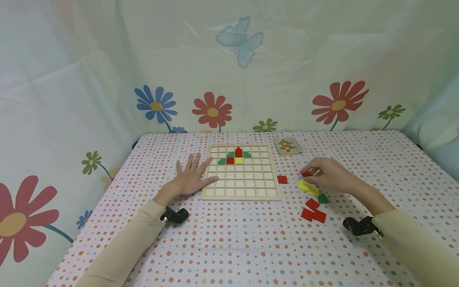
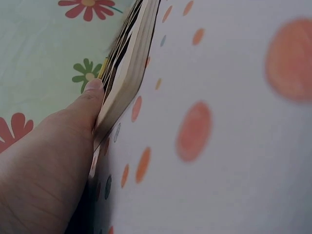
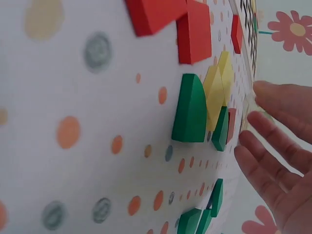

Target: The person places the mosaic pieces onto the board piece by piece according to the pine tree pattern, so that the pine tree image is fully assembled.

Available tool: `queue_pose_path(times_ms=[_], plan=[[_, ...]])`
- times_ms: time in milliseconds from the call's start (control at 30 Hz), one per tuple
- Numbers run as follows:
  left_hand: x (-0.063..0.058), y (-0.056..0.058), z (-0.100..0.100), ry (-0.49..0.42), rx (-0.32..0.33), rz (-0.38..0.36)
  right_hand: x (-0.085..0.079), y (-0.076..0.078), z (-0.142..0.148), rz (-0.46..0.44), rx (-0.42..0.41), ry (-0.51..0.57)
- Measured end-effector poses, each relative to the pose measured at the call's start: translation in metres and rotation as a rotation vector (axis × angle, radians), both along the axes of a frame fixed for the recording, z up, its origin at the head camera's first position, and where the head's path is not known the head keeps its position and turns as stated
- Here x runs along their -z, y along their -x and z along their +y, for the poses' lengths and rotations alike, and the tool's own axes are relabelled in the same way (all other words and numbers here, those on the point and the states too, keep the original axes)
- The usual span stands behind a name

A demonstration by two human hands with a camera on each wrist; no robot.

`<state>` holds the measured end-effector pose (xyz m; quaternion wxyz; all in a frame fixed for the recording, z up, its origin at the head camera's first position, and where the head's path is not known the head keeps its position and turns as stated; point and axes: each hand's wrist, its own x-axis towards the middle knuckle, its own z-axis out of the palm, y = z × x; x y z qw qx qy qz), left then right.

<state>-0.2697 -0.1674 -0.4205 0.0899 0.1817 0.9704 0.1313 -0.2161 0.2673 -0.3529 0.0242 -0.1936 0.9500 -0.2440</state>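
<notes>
My left hand lies with fingers spread at the left side of a wooden grid board; its thumb rests over the rim. On the board sit a red triangle tile, red squares, a yellow square and green rounded tiles. My right hand is over the loose tiles at the right, fingers apart in the right wrist view. A red tile lies near its fingertips. Close by are yellow tiles and a green rounded tile.
A small pattern card lies right of the board's far corner. One red square sits beside the board's right edge. Several red squares lie nearer the front, and more green tiles appear in the right wrist view. A dotted cloth covers the table.
</notes>
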Motion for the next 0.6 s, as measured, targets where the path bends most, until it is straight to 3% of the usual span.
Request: queue_pose_path(times_ms=[433,600], plan=[[-0.001,0.001,0.001,0.019,-0.006,-0.002,-0.001,0.027,-0.002,-0.131,0.114,-0.128],[-0.001,0.002,0.001,0.024,-0.005,-0.001,-0.006,0.038,-0.001,-0.234,0.154,-0.127]])
